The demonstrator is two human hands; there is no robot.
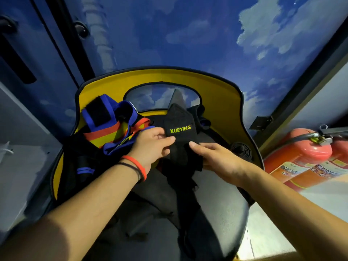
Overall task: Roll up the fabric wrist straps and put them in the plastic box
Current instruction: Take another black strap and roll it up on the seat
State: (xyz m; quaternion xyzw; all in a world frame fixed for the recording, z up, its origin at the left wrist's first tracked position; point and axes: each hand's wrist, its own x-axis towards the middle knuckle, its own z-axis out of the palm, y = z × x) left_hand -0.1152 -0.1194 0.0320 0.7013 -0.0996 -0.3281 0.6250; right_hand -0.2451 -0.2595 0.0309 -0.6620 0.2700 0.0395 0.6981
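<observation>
In the head view, the black wrist strap (180, 119) is held between both hands above the chair (226, 102), its long axis running away from the person. Its left edge is pinched by the left hand (152, 146), its lower right by the right hand (214, 157). Both hands are equally near. No plastic box is seen.

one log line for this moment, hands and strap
left hand: pinches black fabric wrist strap with yellow-green lettering | right hand: grips same strap | plastic box: not in view
</observation>
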